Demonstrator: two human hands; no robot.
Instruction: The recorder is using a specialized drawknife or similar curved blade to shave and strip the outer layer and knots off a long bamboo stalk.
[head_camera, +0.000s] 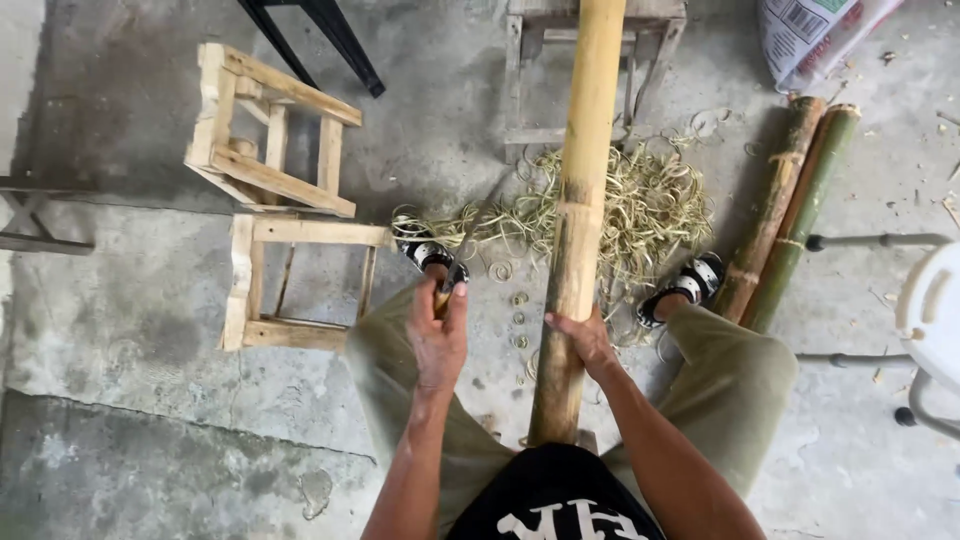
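A: Right, hands first. What's each one got?

B: Left hand (438, 335) is a closed fist around a knife handle (441, 300); the blade (482, 225) runs up and away toward the shavings. Right hand (583, 338) is wrapped on the bamboo pole (580, 220), fingers curled round its right side.

A: Pole position?

B: Between the knees, near end at the lap, far end resting on a wooden stool (540, 70) ahead. Yellow, one node above the grip.

A: Surroundings?

B: Pile of curled bamboo shavings (650, 205) on the concrete floor (130, 330) under the pole. Sandalled feet either side. Two wooden frames (270, 140) left, two greener bamboo lengths (795, 200) right.
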